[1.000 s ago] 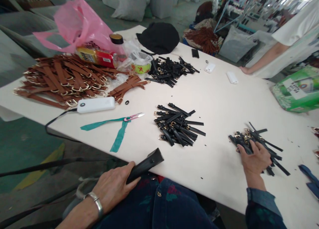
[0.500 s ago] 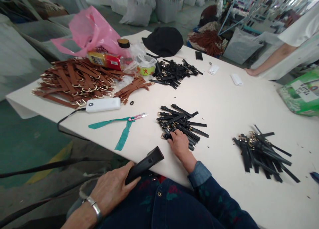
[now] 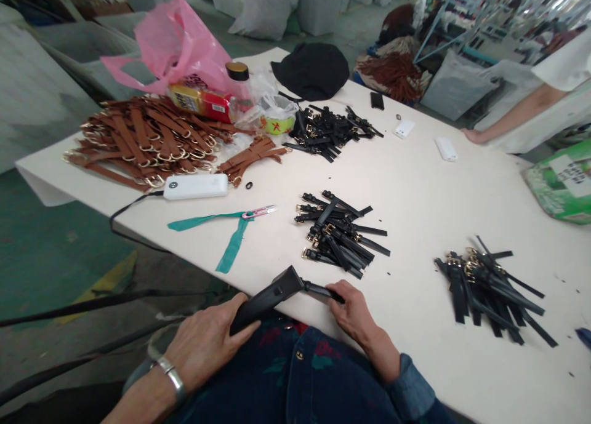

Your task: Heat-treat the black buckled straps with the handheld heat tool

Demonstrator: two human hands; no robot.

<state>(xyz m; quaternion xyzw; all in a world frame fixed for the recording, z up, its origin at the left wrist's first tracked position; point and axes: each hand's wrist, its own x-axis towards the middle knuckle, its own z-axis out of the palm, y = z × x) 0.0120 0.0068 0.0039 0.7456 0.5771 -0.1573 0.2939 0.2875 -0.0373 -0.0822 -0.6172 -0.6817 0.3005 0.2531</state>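
Note:
My left hand (image 3: 206, 336), with a silver bracelet at the wrist, is wrapped round a black hand-held tool (image 3: 270, 298) that has a wide, flat-ended head. In my right hand (image 3: 354, 311) is a short black strap (image 3: 318, 290), its far end up at the tool's head; whether they touch I cannot tell. Just beyond my right hand lies a pile of black buckled straps (image 3: 341, 236) with gold-coloured buckles. Another such pile (image 3: 492, 288) is to the right. Small scissors (image 3: 258, 212) with pink handles lie to the left, tied with a green cloth strip (image 3: 231, 252).
Brown straps (image 3: 148, 138), a white power bank (image 3: 196, 186) with a cable, a pink bag (image 3: 175, 45) and a bottle cover the table's left. A black cap (image 3: 314, 70) lies behind more black straps (image 3: 325, 132). Another person's hand (image 3: 474, 136) rests on the far right edge.
My right hand has left the near pile of black straps and moved toward me with one strap, bringing it to the tool's head. My left hand keeps hold of the tool.

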